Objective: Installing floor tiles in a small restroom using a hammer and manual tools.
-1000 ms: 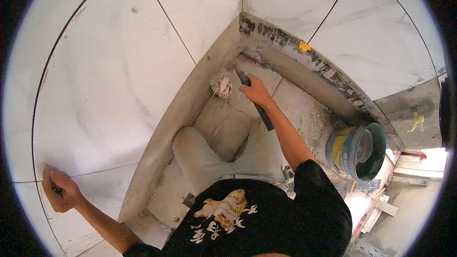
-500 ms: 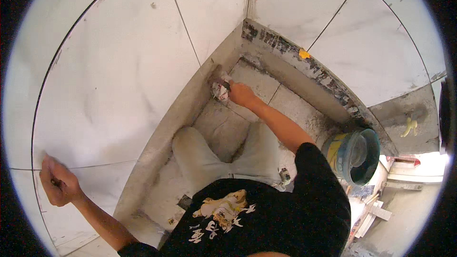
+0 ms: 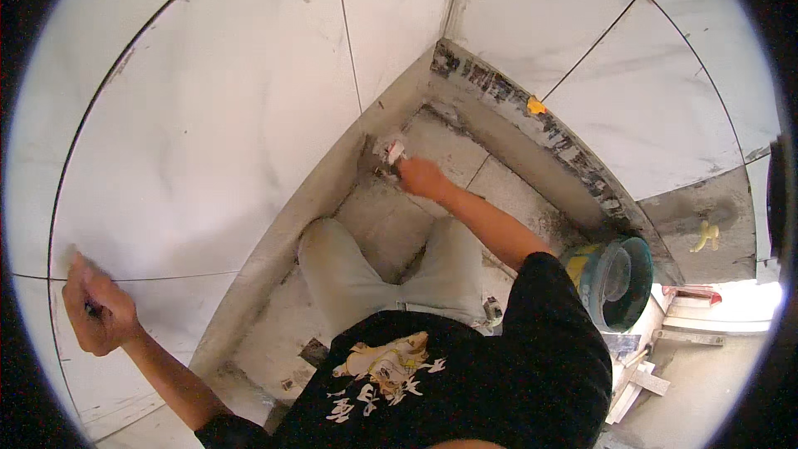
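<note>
My right hand [image 3: 422, 177] is closed round the dark handle of a small tool [image 3: 393, 155] with a whitish, reddish-marked part. Grey material lies beside it at the foot of the left wall; blur hides the tool's exact kind. The hand is low, over the floor tiles [image 3: 445, 145] near the corner. Out to the left, my left hand [image 3: 101, 308] is curled in front of the white wall tile [image 3: 208, 141], by a horizontal joint. Something dark shows inside its curled fingers, but I cannot make it out.
A bare grey cement band [image 3: 283, 224] runs below the left wall tiles. Along the right wall is a rough ledge [image 3: 532, 137] bearing an orange scrap [image 3: 536, 106]. A green bucket [image 3: 628, 283] stands at my right, with a yellow-green twisted piece [image 3: 706, 236] on the wall beyond.
My right hand and its tool have shifted slightly down and right in view, and the tool's angle has changed. My left hand stays near the same tile joint. The whole view has turned slightly.
</note>
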The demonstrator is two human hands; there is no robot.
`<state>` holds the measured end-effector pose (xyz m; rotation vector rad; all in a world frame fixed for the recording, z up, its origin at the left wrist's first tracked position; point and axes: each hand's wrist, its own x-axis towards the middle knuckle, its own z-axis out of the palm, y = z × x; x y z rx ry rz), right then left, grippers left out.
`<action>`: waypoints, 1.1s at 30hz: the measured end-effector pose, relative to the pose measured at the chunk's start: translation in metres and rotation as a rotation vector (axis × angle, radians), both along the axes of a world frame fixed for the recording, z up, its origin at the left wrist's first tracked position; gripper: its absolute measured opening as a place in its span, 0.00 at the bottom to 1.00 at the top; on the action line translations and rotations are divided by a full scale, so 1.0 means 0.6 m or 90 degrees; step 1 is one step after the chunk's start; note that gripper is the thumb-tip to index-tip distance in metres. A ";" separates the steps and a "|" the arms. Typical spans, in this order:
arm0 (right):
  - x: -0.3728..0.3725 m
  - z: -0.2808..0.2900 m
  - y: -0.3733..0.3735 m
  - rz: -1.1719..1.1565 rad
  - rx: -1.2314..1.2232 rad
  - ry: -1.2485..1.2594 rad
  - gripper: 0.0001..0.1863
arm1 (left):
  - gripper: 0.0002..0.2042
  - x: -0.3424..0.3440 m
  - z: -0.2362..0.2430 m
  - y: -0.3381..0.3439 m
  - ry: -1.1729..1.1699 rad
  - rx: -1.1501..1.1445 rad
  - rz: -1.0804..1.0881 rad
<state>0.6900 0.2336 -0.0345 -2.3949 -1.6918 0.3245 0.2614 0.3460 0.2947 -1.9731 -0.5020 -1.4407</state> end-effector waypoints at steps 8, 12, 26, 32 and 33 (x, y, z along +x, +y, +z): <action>0.005 0.020 -0.008 0.126 -0.185 0.062 0.13 | 0.05 0.013 -0.005 -0.008 -0.045 -0.074 -0.065; -0.004 0.017 0.004 -0.036 -0.092 0.144 0.15 | 0.05 0.008 -0.001 -0.004 0.009 -0.012 -0.064; 0.015 -0.018 -0.016 0.197 -0.220 0.042 0.14 | 0.07 0.002 -0.008 -0.001 -0.026 -0.066 -0.044; 0.064 0.002 0.009 0.006 -0.040 -0.043 0.14 | 0.07 0.015 -0.002 -0.001 -0.024 -0.056 -0.120; 0.063 0.006 0.010 0.027 -0.072 -0.009 0.14 | 0.07 0.014 0.001 -0.002 -0.045 -0.046 -0.111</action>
